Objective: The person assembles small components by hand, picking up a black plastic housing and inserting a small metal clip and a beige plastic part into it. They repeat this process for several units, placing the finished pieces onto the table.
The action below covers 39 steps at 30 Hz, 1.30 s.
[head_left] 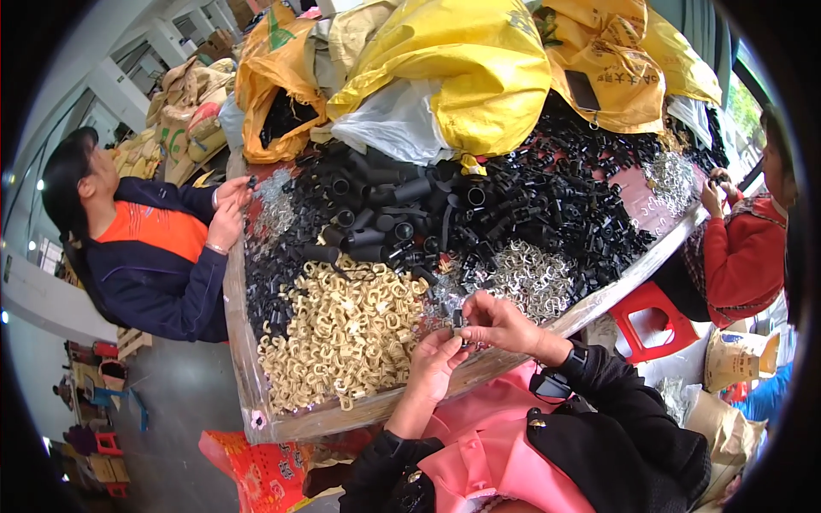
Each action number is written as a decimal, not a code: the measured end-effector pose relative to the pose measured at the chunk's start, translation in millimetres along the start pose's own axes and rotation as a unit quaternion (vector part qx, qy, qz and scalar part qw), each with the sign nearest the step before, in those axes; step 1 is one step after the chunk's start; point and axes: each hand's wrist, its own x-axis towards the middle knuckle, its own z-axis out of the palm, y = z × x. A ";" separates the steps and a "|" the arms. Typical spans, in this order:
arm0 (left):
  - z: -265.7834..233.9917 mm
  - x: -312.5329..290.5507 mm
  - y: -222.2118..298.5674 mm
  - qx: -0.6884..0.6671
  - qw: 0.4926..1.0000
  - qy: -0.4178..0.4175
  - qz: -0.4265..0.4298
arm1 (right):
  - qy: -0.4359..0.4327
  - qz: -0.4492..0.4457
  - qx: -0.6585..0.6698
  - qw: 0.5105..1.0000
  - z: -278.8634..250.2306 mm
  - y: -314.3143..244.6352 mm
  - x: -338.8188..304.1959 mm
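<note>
Pinching small black plastic part (459,320), left hand (434,363), right hand (500,325), cream clips (342,333) beside.

Both hands are pinching a small black part (459,320) that is looking like hard, slightly glossy plastic. The left hand (434,363) and right hand (500,323) are showing bare skin above matt black cloth sleeves. The black tubes (376,214) behind are catching light as smooth, shiny plastic. The cream clips (346,338) are appearing as matt plastic, pale and dull. The silver clips (534,275) are glinting like bright bare metal. The yellow sacks (466,73) are looking like woven plastic cloth with a faint sheen and creases. The table (248,376) is showing a worn wooden edge under glossy clear film. The red stool (650,316) is shining as smooth moulded plastic.
</note>
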 end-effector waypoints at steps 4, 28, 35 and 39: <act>-10.5 -0.7 8.9 0.012 1.000 0.002 0.021 | 0.053 -0.080 -0.181 0.979 -23.1 15.5 -5.8; -31.1 -5.5 13.2 -0.026 0.988 0.118 0.101 | 0.018 -0.102 -0.240 0.965 18.0 40.0 46.2; -15.5 -3.1 12.1 -0.023 0.995 0.055 0.081 | -0.007 0.013 0.177 0.984 26.7 3.8 24.3; -12.3 -3.4 11.6 -0.013 0.996 0.055 0.072 | 0.044 -0.030 0.106 0.993 33.3 5.8 18.6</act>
